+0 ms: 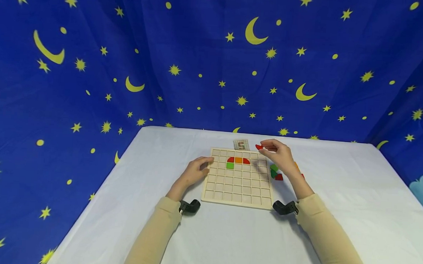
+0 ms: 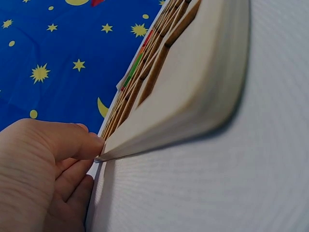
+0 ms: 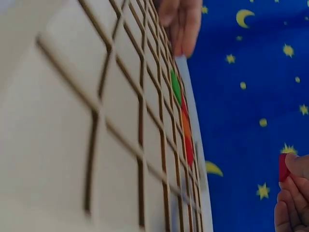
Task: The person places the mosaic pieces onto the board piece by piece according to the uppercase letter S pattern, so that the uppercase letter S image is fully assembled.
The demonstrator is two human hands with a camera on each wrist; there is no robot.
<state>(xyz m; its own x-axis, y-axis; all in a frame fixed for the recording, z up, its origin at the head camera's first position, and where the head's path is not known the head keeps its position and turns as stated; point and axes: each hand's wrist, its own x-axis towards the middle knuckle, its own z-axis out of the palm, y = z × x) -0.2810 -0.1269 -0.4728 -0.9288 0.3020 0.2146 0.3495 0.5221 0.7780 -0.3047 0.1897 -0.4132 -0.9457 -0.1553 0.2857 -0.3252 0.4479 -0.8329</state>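
A wooden grid board [image 1: 239, 187] lies on the white table. In its upper rows sit an orange square [image 1: 238, 160] between two red rounded pieces, with a green square [image 1: 230, 165] under the left one. My left hand [image 1: 194, 172] touches the board's left edge; in the left wrist view the thumb of that hand [image 2: 53, 169] rests at the rim. Above the board's top right corner, my right hand [image 1: 280, 155] pinches a red piece [image 1: 259, 147] between thumb and fingers; the right wrist view shows this red piece [image 3: 284, 167] raised off the board.
Behind the board lies a small gridded pattern card [image 1: 241, 144]. Right of the board are loose green pieces [image 1: 274, 171] and a red piece [image 1: 279, 177], with orange and red ones partly hidden by my right forearm. A blue curtain [image 1: 201, 47] with stars hangs behind the table.
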